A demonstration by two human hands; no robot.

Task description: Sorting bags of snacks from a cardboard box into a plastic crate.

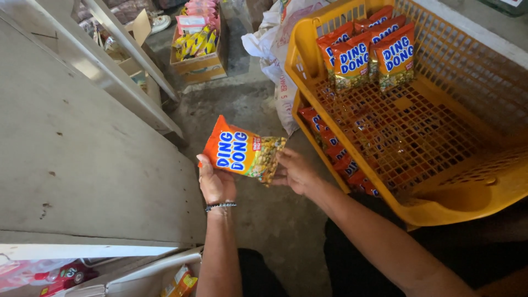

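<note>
At the far left stands a pale grey shelf board (82,148), and below its front edge some red packets (60,274) lie in the corner. Further back on the concrete floor is a cardboard box (199,61) with yellow and pink snack packs inside it. In the middle, the left hand (215,181), with a beaded bracelet (220,206) on the wrist, grasps the orange snack bag (243,150) by its lower left part, the thumb on the front side. The bag is in the air above the floor, tilted, between the shelf board and the basket. The right hand (295,172) holds the clear end of the same bag, where the nuts are visible, with the fingers closed on its edge. To the right stands a big yellow plastic basket (451,181), tipped toward the person. Some identical bags (367,54) stand in a row at its far wall, and other ones (336,151) are visible under its near edge.
</note>
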